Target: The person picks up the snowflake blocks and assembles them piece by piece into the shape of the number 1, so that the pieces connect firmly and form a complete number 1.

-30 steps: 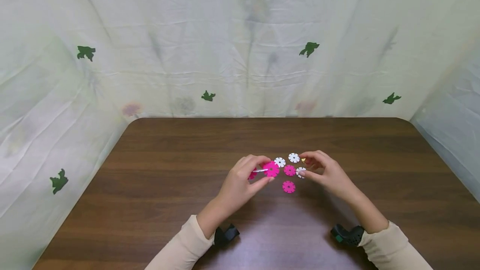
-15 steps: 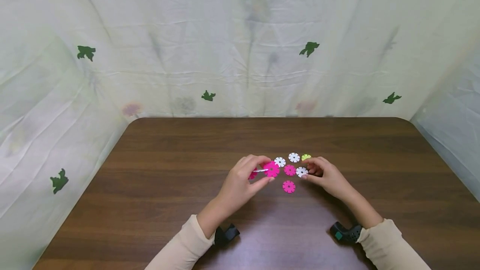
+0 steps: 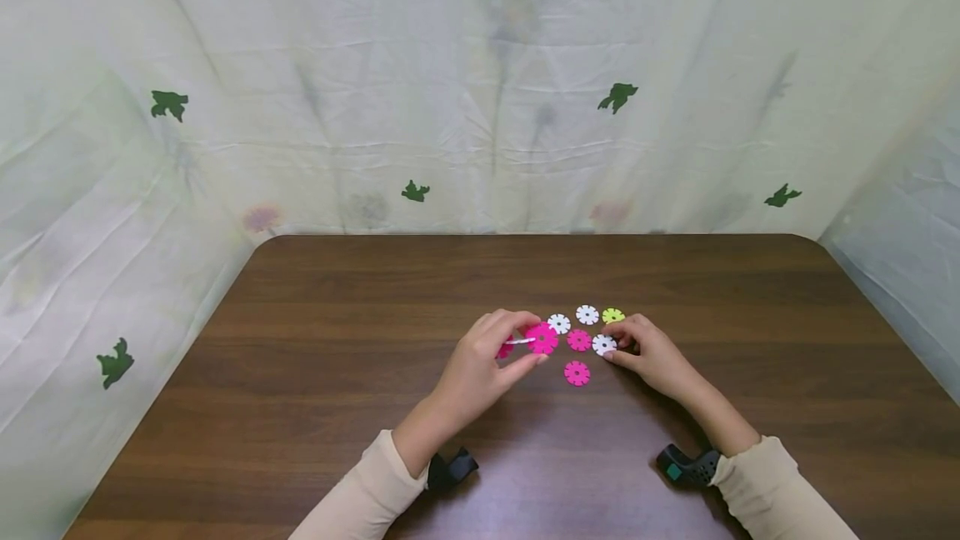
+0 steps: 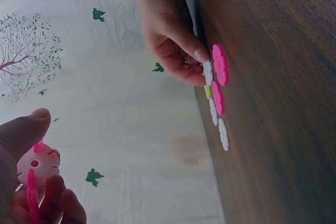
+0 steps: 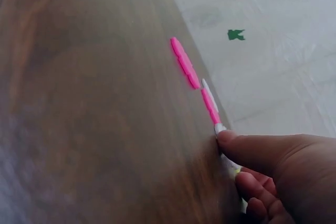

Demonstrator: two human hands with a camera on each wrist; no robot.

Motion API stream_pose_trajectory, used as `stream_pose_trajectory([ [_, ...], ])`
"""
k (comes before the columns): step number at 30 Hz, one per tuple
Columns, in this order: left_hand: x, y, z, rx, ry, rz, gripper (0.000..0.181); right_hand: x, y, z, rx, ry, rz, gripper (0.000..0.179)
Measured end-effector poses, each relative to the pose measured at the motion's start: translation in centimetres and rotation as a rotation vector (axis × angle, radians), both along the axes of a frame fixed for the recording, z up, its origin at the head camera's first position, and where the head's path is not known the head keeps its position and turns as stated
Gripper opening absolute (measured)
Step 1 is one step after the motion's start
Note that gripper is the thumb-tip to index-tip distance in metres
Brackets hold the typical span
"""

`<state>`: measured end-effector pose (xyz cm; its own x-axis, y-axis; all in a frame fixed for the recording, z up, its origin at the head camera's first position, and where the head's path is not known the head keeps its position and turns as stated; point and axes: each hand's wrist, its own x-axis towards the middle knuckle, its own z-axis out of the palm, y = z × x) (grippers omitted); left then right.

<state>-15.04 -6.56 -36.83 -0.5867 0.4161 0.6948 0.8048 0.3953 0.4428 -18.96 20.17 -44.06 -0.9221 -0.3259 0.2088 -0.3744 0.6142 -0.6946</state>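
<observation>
My left hand [image 3: 486, 365] grips a joined piece of notched plastic discs above the table. In the head view a pink disc [image 3: 542, 338] faces up from it; the left wrist view shows a white disc [image 4: 42, 169] slotted between pink ones. My right hand [image 3: 656, 359] pinches the edge of a white notched disc [image 3: 604, 345] at the table, thumb on the near side. The fingertips beyond it are partly hidden. Just behind that hand lies a yellow-green disc [image 3: 612, 316], partly covered by its fingers.
Between the hands lie loose notched discs: a pink disc [image 3: 579, 341], a nearer pink disc [image 3: 577, 373], a white disc [image 3: 558, 324] and another white disc [image 3: 587, 315]. Behind the brown wooden table [image 3: 337, 315] hangs a pale curtain [image 3: 480, 107] with green bird shapes.
My right hand has shifted slightly, uncovering the yellow-green disc and more of the white disc at its fingertips. My left hand stays in place with the joined discs.
</observation>
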Motion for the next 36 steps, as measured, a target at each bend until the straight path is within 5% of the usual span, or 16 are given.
stream_pose_trajectory([
  [22,0.0,0.0,0.0,0.0,0.009,0.01,0.038,0.2,0.4,1.9,-0.139,-0.085,0.035,0.014],
  [36,0.0,-0.1,0.0,0.01,0.03,0.015,0.037,0.7,-0.6,5.9,-0.202,-0.016,0.022,0.014],
])
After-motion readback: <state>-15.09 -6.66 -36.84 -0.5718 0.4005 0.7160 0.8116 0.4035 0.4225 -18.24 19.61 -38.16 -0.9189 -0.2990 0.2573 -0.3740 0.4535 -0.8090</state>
